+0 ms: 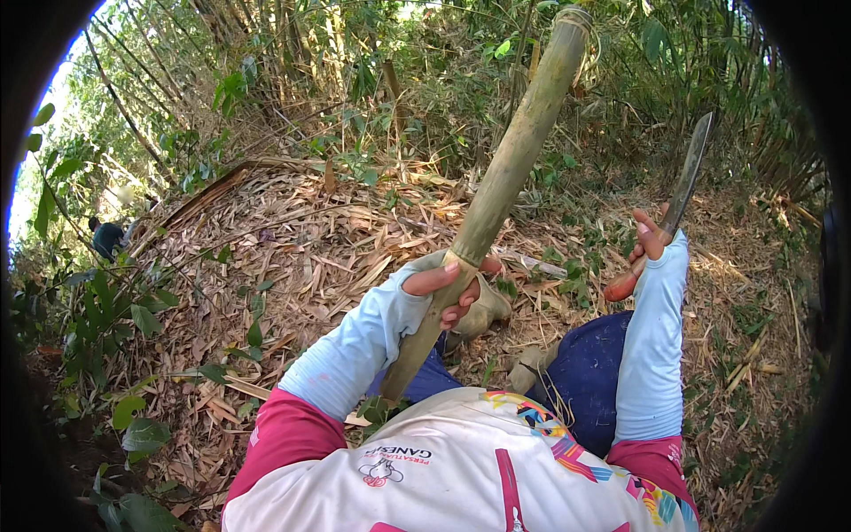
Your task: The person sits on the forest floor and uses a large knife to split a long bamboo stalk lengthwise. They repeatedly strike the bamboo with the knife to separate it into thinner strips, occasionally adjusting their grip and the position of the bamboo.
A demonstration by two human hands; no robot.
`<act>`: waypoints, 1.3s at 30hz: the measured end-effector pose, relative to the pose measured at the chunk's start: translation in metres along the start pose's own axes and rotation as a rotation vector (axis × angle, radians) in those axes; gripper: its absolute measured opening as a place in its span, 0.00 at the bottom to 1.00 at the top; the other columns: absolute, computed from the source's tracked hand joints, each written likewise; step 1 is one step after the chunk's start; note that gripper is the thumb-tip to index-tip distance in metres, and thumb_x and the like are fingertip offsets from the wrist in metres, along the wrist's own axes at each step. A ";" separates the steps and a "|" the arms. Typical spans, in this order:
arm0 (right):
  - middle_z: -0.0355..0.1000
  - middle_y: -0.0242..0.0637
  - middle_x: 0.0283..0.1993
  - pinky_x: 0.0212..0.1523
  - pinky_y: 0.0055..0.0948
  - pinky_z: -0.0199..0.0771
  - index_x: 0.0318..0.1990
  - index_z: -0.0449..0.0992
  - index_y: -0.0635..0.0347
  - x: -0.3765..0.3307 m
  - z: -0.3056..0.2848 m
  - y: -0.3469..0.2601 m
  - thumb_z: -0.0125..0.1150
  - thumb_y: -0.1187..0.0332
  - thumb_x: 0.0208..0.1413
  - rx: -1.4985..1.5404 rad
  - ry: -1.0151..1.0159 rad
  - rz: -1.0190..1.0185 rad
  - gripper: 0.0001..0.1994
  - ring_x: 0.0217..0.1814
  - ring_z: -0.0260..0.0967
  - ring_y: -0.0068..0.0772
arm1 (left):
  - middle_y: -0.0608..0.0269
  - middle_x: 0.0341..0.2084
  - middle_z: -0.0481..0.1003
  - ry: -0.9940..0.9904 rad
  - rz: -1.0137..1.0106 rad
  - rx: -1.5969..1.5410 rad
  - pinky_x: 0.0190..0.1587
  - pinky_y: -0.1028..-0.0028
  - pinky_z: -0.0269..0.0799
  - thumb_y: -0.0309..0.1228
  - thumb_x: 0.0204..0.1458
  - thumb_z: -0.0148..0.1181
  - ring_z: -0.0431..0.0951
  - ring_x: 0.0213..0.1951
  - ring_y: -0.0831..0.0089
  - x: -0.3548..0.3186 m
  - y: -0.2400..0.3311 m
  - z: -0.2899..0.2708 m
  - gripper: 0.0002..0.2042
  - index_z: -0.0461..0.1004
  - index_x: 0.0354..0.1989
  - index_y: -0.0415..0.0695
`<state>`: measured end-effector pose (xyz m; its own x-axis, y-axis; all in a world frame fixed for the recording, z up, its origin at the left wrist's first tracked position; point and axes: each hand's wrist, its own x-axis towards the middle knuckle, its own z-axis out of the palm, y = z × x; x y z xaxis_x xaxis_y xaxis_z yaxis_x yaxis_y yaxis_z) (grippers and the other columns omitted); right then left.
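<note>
A thick green-brown bamboo pole (521, 146) slants up and away to the right, its lower end close to my lap. Around its lower part my left hand (433, 282) is closed, with the thumb across the front. On the right, a machete (690, 170) with a long, dark blade points upward and slightly right. My right hand (651, 239) grips its reddish-brown handle, whose butt end shows below the fingers. Blade and bamboo are apart. Pale blue sleeves cover both forearms and part of the hands.
Dry bamboo leaves (301, 239) cover the sloping ground ahead. Bamboo stems and brush (328, 62) stand behind. Leafy plants (146, 434) grow at the left. A person in a dark top (108, 238) is far off left. My boots (483, 310) are just ahead.
</note>
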<state>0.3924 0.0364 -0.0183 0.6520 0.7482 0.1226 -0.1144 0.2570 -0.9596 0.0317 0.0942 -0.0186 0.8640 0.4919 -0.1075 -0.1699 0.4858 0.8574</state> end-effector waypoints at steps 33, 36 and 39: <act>0.73 0.45 0.55 0.24 0.24 0.70 0.68 0.53 0.62 -0.011 0.011 0.016 0.62 0.72 0.55 -0.163 -0.153 0.035 0.34 0.24 0.64 0.21 | 0.62 0.32 0.74 -0.001 0.588 -0.083 0.25 0.73 0.73 0.66 0.58 0.43 0.73 0.22 0.77 -0.029 0.027 0.013 0.46 0.53 0.70 0.35; 0.74 0.43 0.54 0.22 0.23 0.70 0.68 0.54 0.62 -0.006 0.006 0.024 0.60 0.71 0.56 -0.231 -0.171 0.026 0.33 0.24 0.63 0.19 | 0.60 0.33 0.75 0.025 0.596 -0.055 0.24 0.73 0.73 0.67 0.57 0.43 0.73 0.21 0.77 -0.029 0.028 0.013 0.46 0.53 0.70 0.35; 0.74 0.43 0.53 0.22 0.22 0.70 0.67 0.56 0.61 -0.008 0.007 0.026 0.59 0.71 0.57 -0.230 -0.169 0.010 0.31 0.24 0.63 0.18 | 0.59 0.33 0.76 0.031 0.599 -0.043 0.24 0.73 0.74 0.67 0.57 0.43 0.74 0.21 0.77 -0.029 0.028 0.010 0.47 0.53 0.70 0.35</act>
<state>0.3790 0.0418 -0.0426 0.5151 0.8464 0.1351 0.0655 0.1183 -0.9908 0.0068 0.0867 0.0139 0.5977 0.7096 0.3730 -0.6428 0.1462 0.7520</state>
